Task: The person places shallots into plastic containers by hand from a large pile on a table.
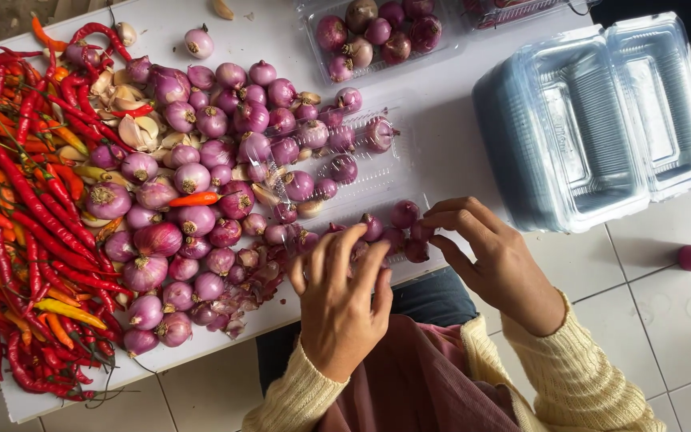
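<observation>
White board over pale floor tiles, seen from my head. Both my hands curl over a clear tray [361, 172] of shallots [404, 213]. My right hand [493, 256] pinches one at its fingertips; my left hand [344, 292], fingers bent and grasping nothing I can see, rests just beside, chillies [25, 208] far left.

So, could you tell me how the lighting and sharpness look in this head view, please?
Head view: soft, even daylight with faint shadows; mild glare on the clear tray stack and open tray; shallots and chillies sharp; left hand and right hand slightly soft at the fingertips; edges bow a little.
</observation>
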